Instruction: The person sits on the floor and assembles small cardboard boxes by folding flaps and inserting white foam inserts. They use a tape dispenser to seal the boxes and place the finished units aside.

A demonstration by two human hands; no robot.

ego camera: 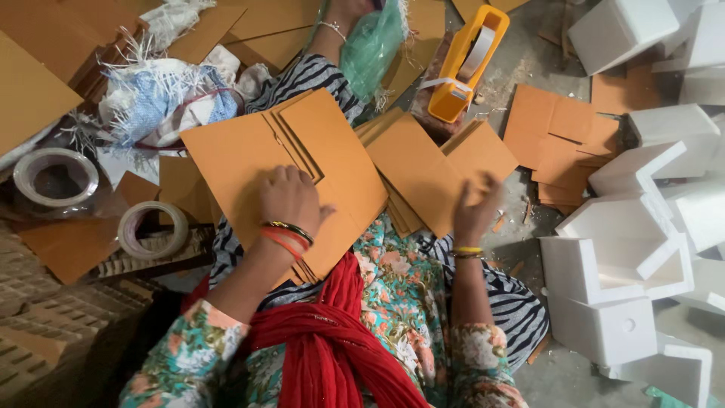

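My left hand presses flat on a stack of brown cardboard pieces that lies across my lap. The pieces have stepped, L-shaped cut-outs near the fingers. My right hand hovers with fingers spread and slightly blurred over a second pile of brown cardboard pieces by my knee; it holds nothing. Bangles circle both wrists. A red scarf hangs down my front.
An orange tape dispenser stands beyond the piles. Two tape rolls lie at the left. White foam corner blocks crowd the right side. More cardboard lies on the floor, and another person's arm shows at the top.
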